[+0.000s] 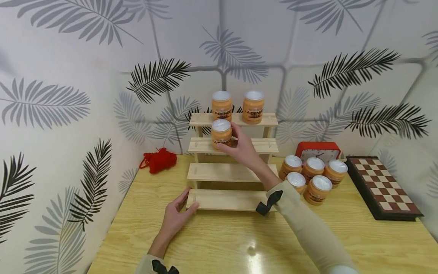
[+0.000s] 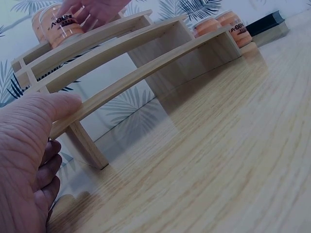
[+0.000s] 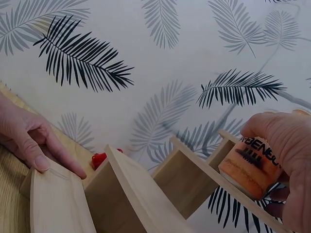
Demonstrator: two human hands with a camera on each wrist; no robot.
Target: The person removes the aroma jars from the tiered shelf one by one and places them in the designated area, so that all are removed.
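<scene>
A stepped wooden rack (image 1: 226,172) with several tiers stands on the table. My right hand (image 1: 243,149) grips an orange jar (image 1: 221,134) with a silvery lid, at the left part of the second tier from the top. In the right wrist view the base of this jar (image 3: 250,167) is at the tier board, thumb and fingers round its sides. Two like jars stand on the top tier, one at the left (image 1: 221,105) and one at the right (image 1: 253,107). My left hand (image 1: 175,215) holds the left end of the lowest tier, its thumb on top of the board (image 2: 146,80).
Several more orange jars (image 1: 316,189) stand grouped right of the rack. Behind them is a red clock (image 1: 318,151), and farther right lies a chessboard (image 1: 383,186). Red yarn (image 1: 159,160) lies left of the rack. A leaf-patterned wall covering (image 1: 253,49) rises behind the table.
</scene>
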